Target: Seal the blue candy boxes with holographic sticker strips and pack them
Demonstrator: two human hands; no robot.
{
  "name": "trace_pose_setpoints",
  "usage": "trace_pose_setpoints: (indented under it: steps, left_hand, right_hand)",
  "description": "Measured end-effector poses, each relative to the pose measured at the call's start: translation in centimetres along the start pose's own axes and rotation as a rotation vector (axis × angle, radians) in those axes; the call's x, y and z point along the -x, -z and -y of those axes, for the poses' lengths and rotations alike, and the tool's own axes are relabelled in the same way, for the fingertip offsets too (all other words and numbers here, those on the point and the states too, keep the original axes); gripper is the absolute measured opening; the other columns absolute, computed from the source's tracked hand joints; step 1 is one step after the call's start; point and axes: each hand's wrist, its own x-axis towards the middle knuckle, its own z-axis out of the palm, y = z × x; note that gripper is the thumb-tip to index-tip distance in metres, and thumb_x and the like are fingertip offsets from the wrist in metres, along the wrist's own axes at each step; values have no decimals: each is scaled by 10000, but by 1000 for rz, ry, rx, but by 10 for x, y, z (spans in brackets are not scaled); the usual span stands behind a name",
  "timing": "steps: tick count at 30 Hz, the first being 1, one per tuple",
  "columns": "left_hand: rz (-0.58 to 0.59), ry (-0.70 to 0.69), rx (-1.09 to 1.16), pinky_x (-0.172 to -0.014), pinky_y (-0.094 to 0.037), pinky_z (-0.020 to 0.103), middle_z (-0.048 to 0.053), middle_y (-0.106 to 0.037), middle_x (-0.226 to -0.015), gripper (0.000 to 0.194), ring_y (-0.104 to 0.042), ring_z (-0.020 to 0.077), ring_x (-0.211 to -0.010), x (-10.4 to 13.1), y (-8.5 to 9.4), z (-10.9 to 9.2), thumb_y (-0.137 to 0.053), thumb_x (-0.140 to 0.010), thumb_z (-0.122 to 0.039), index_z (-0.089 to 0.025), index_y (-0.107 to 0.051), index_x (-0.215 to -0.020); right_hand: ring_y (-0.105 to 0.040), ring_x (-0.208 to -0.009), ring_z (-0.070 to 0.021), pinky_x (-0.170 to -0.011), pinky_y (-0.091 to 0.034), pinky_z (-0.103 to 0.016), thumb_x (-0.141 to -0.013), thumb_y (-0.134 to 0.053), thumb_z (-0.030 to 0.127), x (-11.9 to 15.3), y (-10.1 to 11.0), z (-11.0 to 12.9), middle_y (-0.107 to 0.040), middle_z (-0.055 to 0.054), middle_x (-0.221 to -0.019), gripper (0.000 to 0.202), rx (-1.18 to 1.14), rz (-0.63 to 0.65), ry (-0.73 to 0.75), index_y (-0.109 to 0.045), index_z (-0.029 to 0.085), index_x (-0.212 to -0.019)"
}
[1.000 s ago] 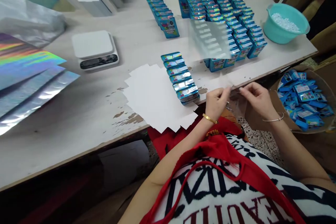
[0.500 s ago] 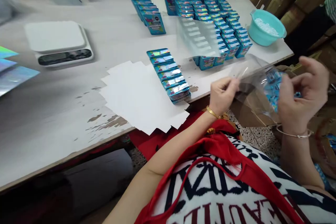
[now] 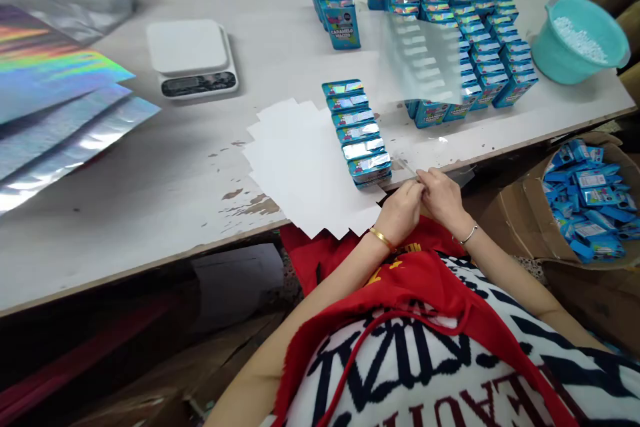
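My left hand (image 3: 400, 211) and my right hand (image 3: 443, 196) meet at the table's near edge, fingertips pinched together on a thin clear plastic bag (image 3: 433, 155) that lies flat over the edge. Just left of the hands a short row of small blue boxes (image 3: 357, 133) with shiny tops rests on a stack of white paper sheets (image 3: 300, 167). Both wrists carry bangles.
A big block of upright blue boxes (image 3: 480, 20) stands at the back with a clear sheet (image 3: 423, 60) on it. A teal bowl (image 3: 560, 61) of white pellets sits far right, a white scale (image 3: 193, 57) left of centre, holographic sheets (image 3: 55, 107) far left. A carton (image 3: 530, 197) of loose blue boxes stands below right.
My right hand, raised to the right with the clear bag half a second ago, has come back down beside my left hand at the table edge. The bag now lies flat.
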Motion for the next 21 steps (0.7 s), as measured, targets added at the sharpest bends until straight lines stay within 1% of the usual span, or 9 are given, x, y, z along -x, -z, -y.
trace_pose_setpoints:
  steps: [4, 7, 9, 11, 13, 15, 16, 19, 21]
  left_hand:
    - [322, 42, -233, -1156, -375, 496, 245, -595, -1342, 396, -505, 299, -1348, -31, -24, 19, -365, -910, -77, -59, -634, -1199]
    - [462, 59, -352, -1221, -240, 553, 215, -508, -1474, 469, -384, 320, -1454, -57, -46, 24, -377, -905, -75, -64, -587, -1325]
    - [527, 74, -400, -1224, -235, 536, 203, -492, -1494, 458, -390, 318, -1451, -72, -52, 18, -388, -902, -68, -66, -606, -1305]
    - [592, 27, -355, -1175, -331, 492, 206, -606, -1363, 381, -522, 301, -1343, -84, -42, 4, -413, -903, -76, -79, -676, -1179]
    - [604, -129, -148, -1051, -459, 412, 149, -712, -1143, 268, -651, 245, -1137, -90, -15, -10, -475, -925, -154, -144, -714, -1046]
    - [422, -237, 142, -907, -517, 329, 71, -726, -1000, 199, -679, 182, -972, -90, 25, -12, -533, -946, -294, -218, -706, -1008]
    - [228, -200, 254, -865, -518, 305, 53, -719, -985, 203, -671, 164, -948, -89, 46, -5, -538, -953, -350, -239, -696, -1017]
    - [-507, 241, 419, -763, -502, 274, 47, -690, -961, 269, -647, 154, -927, -82, 96, 45, -549, -944, -478, -236, -660, -983]
    - [-773, 563, 531, -657, -473, 243, 33, -672, -870, 373, -639, 148, -858, -78, 107, 89, -556, -905, -589, -222, -627, -914]
  right_hand:
    - [-598, -883, -209, -684, -409, -284, -994, -369, 215, 4, -5, -11, -692, -105, -1052, 388, -67, -32, 1, -642, 196, -1270]
    - [-605, -909, -217, -734, -448, -288, -985, -349, 203, 5, 0, -25, -695, -120, -1045, 443, -99, -171, 12, -609, 175, -1343]
    - [-607, -910, -222, -749, -458, -300, -977, -343, 201, 3, 11, -37, -689, -120, -1009, 464, -112, -306, -5, -601, 169, -1362]
    - [-607, -897, -227, -744, -456, -313, -972, -347, 208, -2, 27, -49, -678, -114, -958, 468, -124, -441, -37, -607, 171, -1359]
    - [-605, -873, -227, -723, -444, -316, -967, -362, 219, -9, 42, -56, -666, -106, -913, 461, -133, -531, -59, -619, 169, -1346]
    - [-603, -838, -223, -696, -428, -313, -962, -379, 227, -16, 50, -55, -666, -101, -881, 441, -135, -542, -60, -646, 169, -1309]
    - [-602, -821, -221, -682, -420, -309, -961, -389, 233, -21, 51, -51, -672, -100, -876, 427, -135, -518, -53, -663, 173, -1283]
    - [-608, -794, -218, -647, -397, -300, -959, -421, 241, -39, 40, -24, -706, -104, -899, 372, -128, -365, -8, -706, 192, -1194]
    - [-622, -791, -220, -632, -382, -294, -956, -431, 223, -56, 27, -1, -724, -110, -925, 347, -106, -227, 10, -713, 195, -1157]
